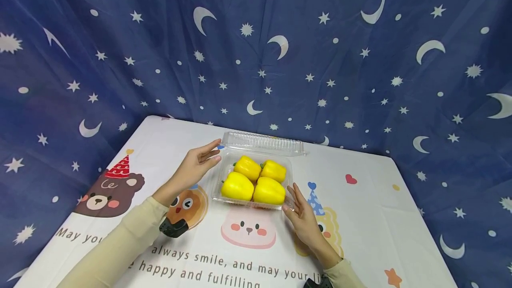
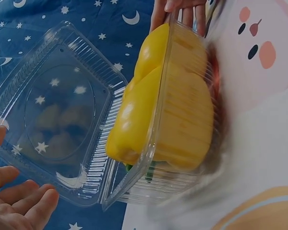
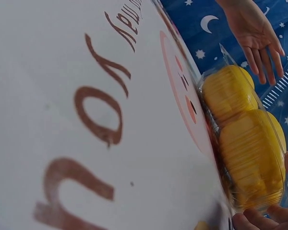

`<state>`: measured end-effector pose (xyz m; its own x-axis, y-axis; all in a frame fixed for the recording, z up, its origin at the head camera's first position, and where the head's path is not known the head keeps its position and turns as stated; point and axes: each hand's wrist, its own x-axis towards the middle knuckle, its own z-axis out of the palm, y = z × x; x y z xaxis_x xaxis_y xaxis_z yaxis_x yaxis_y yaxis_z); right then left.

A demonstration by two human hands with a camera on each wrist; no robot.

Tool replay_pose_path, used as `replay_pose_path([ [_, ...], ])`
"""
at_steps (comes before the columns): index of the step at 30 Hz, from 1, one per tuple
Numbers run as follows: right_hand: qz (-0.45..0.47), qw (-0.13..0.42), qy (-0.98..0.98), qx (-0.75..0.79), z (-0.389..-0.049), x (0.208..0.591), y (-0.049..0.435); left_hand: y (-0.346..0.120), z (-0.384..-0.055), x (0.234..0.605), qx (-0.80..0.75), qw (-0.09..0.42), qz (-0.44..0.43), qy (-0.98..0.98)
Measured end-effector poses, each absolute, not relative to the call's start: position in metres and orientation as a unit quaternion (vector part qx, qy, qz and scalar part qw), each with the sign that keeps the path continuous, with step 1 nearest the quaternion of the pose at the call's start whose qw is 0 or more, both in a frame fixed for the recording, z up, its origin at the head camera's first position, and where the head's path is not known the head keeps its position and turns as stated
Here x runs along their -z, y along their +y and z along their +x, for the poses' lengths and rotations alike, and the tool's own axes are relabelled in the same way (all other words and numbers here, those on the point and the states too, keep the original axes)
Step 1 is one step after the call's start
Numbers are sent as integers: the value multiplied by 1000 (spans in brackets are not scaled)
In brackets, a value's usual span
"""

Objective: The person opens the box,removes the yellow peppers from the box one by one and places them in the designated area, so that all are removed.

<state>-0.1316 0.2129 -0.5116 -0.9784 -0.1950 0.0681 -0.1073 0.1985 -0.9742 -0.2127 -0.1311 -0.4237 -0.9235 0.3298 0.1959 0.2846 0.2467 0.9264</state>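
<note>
A clear hinged plastic container [image 1: 253,205] lies on the table with its lid [image 1: 264,142] folded back at the far side. Several yellow bell peppers [image 1: 270,191] fill its base in two rows; green stems show on some. My left hand [image 1: 198,163] hovers at the container's far left corner, near the hinge and lid, fingers spread and holding nothing. At the near right corner my right hand [image 1: 302,217] rests against the container, thumb toward the front and fingers along the right side. In the left wrist view the transparent lid [image 2: 53,115] stands away from the peppers [image 2: 139,115].
A white tablecloth [image 1: 360,234] with cartoon animals and printed words covers the table. Behind it hangs a blue curtain [image 1: 256,57] with white moons and stars, close to the lid's far edge. Both wrists wear dark bands [image 1: 174,228].
</note>
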Motion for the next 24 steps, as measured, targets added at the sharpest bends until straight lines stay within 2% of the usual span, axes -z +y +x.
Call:
replay_pose_path([
  [14,-108,29,781,615,-133,513,208,-134,-224,424,-589,2,184,787],
  [24,-89,32,782,616,-131,513,212,-128,-249,427,-592,1,208,779],
])
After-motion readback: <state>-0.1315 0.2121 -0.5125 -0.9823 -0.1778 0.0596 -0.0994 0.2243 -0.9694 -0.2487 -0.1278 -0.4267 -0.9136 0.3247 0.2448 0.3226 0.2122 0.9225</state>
